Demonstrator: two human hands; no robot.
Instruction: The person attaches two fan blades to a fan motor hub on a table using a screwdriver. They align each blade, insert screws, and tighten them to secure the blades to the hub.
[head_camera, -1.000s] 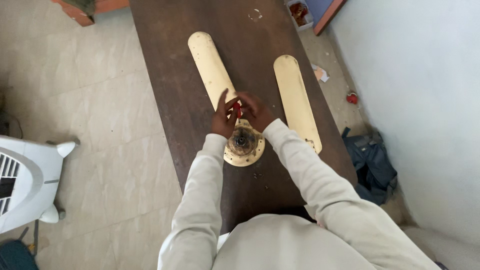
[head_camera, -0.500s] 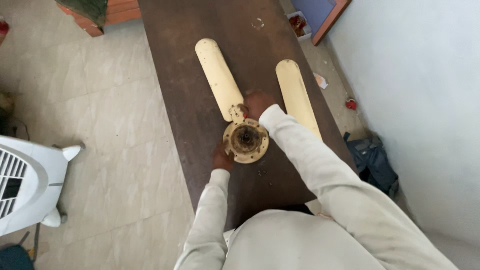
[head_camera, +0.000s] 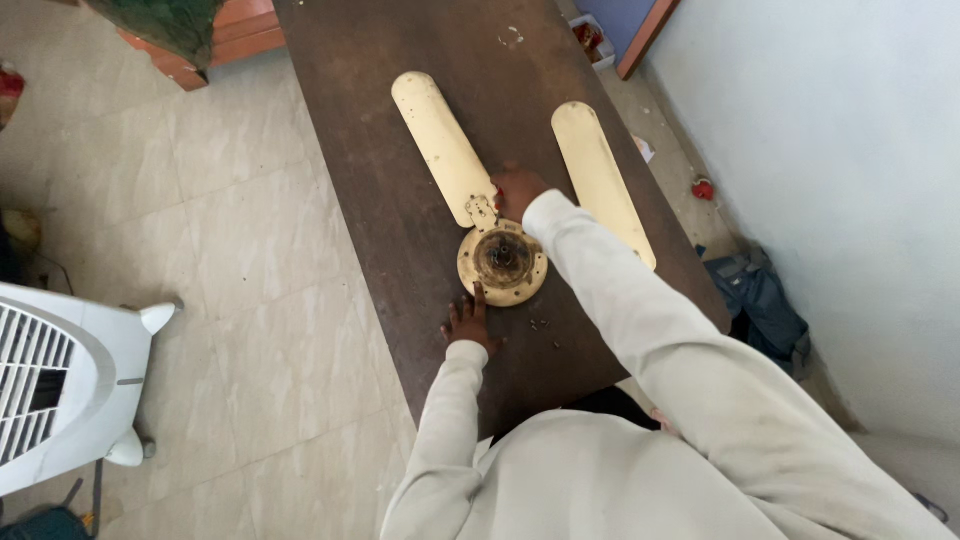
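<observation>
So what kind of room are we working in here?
Likely a home room used for repairs: tiled floor, a white air cooler, and a long dark wooden table holding a dismantled ceiling fan's motor hub.

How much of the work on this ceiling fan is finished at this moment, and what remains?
One cream blade sits with its bracket end at the round fan motor. The right hand works at that joint, and the left hand touches the motor's near rim. A second blade lies apart on the dark table, unattached, with small screws loose nearby.
</observation>
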